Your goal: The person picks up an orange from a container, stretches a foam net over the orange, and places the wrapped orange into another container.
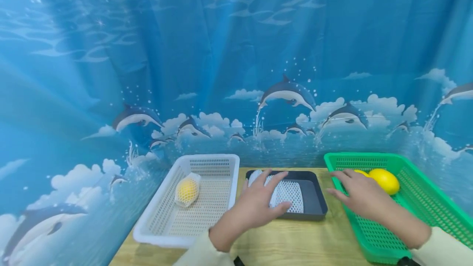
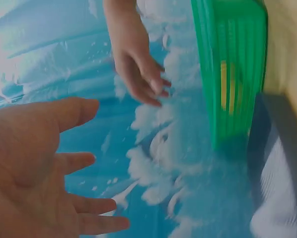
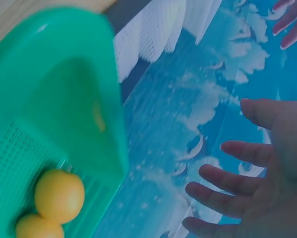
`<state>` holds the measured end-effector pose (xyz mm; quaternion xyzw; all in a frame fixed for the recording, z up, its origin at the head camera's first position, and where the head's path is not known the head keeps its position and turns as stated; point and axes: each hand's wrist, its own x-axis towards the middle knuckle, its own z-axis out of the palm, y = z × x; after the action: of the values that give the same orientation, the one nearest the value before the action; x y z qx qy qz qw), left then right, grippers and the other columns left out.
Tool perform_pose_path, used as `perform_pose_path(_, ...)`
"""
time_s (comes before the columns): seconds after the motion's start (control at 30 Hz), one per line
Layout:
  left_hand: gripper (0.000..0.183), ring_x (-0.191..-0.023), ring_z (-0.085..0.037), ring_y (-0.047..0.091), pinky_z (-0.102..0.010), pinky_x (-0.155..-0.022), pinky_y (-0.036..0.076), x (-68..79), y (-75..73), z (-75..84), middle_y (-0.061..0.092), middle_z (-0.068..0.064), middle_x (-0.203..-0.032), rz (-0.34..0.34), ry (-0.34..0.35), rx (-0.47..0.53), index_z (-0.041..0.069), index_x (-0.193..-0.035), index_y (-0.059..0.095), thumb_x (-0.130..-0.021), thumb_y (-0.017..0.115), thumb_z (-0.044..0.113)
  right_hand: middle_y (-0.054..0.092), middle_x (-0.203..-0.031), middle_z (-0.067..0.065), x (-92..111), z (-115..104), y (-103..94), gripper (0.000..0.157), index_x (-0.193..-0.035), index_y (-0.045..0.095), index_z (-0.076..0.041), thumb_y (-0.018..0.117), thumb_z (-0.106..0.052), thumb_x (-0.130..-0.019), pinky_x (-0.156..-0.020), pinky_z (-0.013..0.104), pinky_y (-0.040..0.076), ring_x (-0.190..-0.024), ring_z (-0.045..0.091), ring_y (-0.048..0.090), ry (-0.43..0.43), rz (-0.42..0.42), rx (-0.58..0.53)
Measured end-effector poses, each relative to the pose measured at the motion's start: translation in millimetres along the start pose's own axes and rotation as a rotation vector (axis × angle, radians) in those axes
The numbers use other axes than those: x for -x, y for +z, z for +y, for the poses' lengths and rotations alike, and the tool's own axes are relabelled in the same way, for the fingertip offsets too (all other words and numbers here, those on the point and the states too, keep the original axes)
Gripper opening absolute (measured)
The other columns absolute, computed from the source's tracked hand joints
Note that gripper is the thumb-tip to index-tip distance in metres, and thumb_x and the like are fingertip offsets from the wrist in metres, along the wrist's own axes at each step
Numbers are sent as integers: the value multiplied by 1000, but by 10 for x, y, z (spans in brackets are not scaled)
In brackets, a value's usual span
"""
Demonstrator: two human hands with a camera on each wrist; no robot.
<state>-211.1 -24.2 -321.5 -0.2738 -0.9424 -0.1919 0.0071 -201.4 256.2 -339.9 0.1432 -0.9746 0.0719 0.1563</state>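
Note:
My left hand (image 1: 256, 202) hovers over the dark tray (image 1: 314, 194), fingers spread and holding nothing. White foam net sleeves (image 1: 290, 195) lie in that tray, partly hidden behind the hand. My right hand (image 1: 363, 194) is above the near-left side of the green basket (image 1: 369, 235), its fingers extended and apart with nothing in them. Two yellow lemon-like fruits sit in the green basket; one fruit (image 1: 385, 181) shows beside the hand, the other is mostly covered by it. In the right wrist view both fruits (image 3: 59, 196) appear side by side.
A white basket (image 1: 236, 175) stands at the left with one yellow fruit (image 1: 187, 191) wrapped in a white foam net. All containers rest on a light wooden table (image 1: 295, 241). Behind the table hangs a blue dolphin-print curtain (image 1: 236, 52).

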Motion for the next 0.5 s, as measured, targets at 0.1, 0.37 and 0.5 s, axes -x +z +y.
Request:
perform_pose_path(0.1,73,-144,-24,27,-67,-110,20,-23,147,126,25,1,-158,2,46,64,49,-150,18,-90,58,59,59,-118,26,11,141,-34,45,-126,59,0,63,-32,-94,-75,57,52,-103,46,58,42,-46,-24)
perform_pose_path(0.37,76,-139,-24,36,-67,-105,31,-211,582,381,20,7,-159,57,163,184,51,-149,13,-89,58,60,50,-117,41,-2,657,-168,60,-127,52,10,64,-37,-93,-68,56,49,-99,54,53,161,-285,-31)
perform_pose_path(0.5,75,-138,-24,37,-64,-103,36,-278,800,491,21,5,-158,36,198,184,50,-150,14,-89,56,63,54,-113,39,39,931,-111,75,-124,50,15,68,-48,-87,-69,55,50,-98,54,54,181,-420,-45)
